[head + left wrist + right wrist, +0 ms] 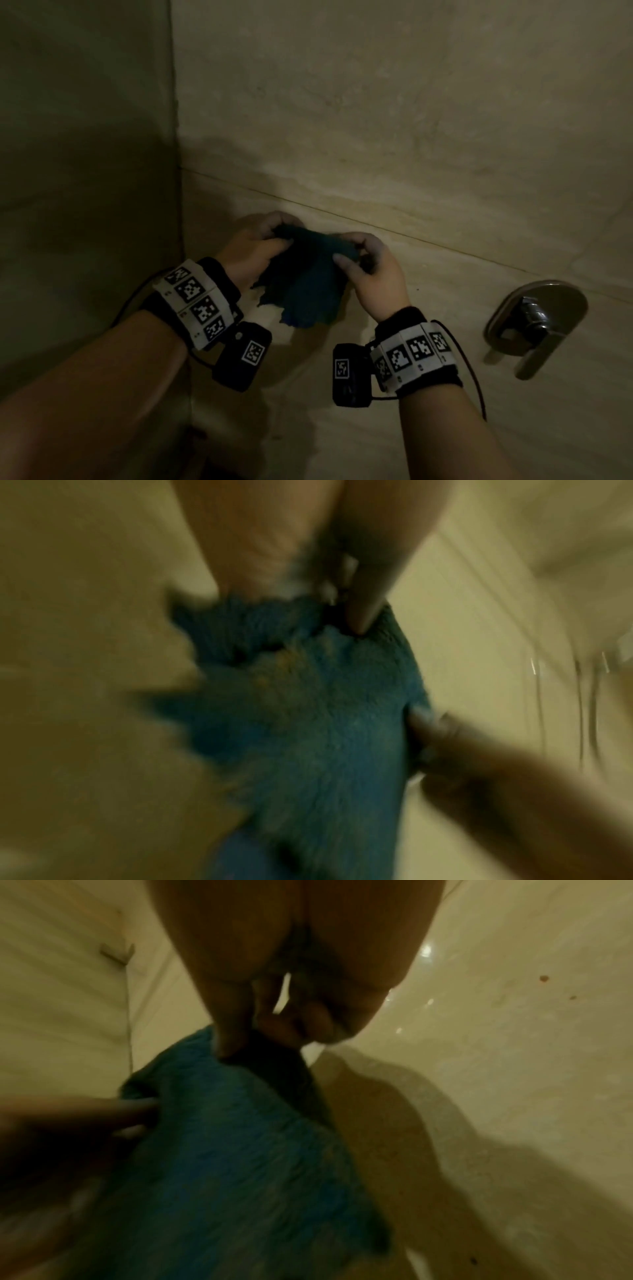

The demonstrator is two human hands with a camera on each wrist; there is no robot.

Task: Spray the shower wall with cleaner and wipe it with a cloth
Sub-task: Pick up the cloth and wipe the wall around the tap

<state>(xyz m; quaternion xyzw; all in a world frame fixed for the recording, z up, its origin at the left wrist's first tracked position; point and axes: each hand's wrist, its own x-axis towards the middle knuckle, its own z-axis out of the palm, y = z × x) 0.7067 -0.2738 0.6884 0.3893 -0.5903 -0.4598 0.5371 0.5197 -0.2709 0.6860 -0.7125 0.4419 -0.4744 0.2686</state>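
A dark blue terry cloth hangs between both my hands in front of the beige tiled shower wall. My left hand grips its upper left edge, fingers curled over the top. My right hand pinches the upper right corner between thumb and fingers. In the left wrist view the cloth spreads below my left hand, and the right hand's fingers hold its side. In the right wrist view my right hand pinches the cloth. No spray bottle is in view.
A metal shower mixer handle on an oval plate sticks out of the wall at the right. The wall corner runs down on the left, with a darker side wall beyond it. A grout line crosses the wall just above my hands.
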